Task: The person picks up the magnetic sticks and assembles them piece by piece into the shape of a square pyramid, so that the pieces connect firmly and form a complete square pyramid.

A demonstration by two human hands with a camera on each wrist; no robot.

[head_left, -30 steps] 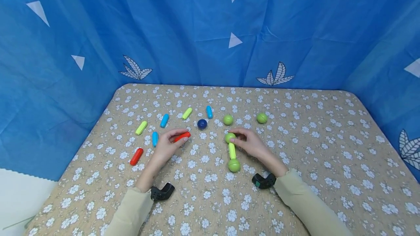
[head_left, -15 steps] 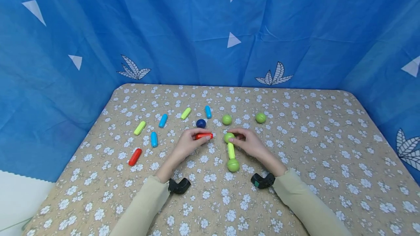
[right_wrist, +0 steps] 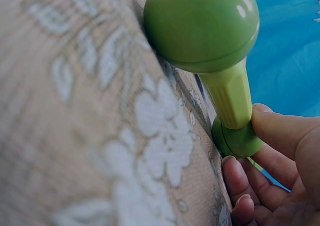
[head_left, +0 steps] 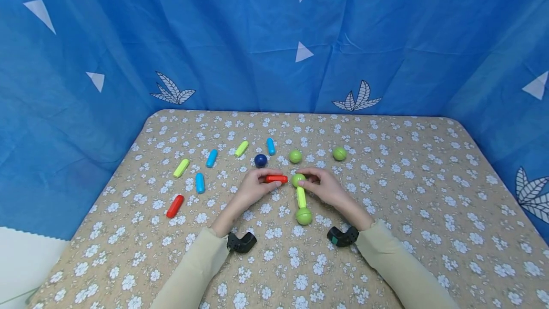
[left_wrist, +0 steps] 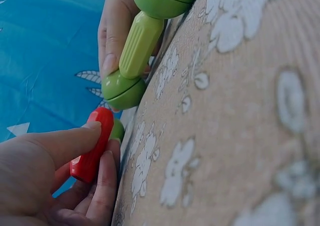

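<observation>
Between thumb and fingers my left hand (head_left: 256,188) pinches a red ridged rod (head_left: 276,179), its free end pointing right, close to a green ball. My right hand (head_left: 322,185) holds that green ball (left_wrist: 122,89), the far end of a dumbbell-like piece. A yellow-green rod (head_left: 301,198) joins it to a second green ball (head_left: 304,216) nearer me. In the right wrist view the near ball (right_wrist: 202,25) looms large, and the thumb and fingers grip the far ball (right_wrist: 237,138). The left wrist view shows the red rod (left_wrist: 95,148) just below the gripped ball.
Two loose green balls (head_left: 295,156) and a dark blue ball (head_left: 260,160) lie beyond my hands. To the left lie another red rod (head_left: 175,206), blue rods (head_left: 200,183) and yellow-green rods (head_left: 181,168). A blue curtain (head_left: 240,37) hangs behind the flowered tablecloth (head_left: 407,194).
My left hand has carried the red rod rightward, up close to the green ball in my right hand, and turned it nearly level across the view. My right hand has stayed in place.
</observation>
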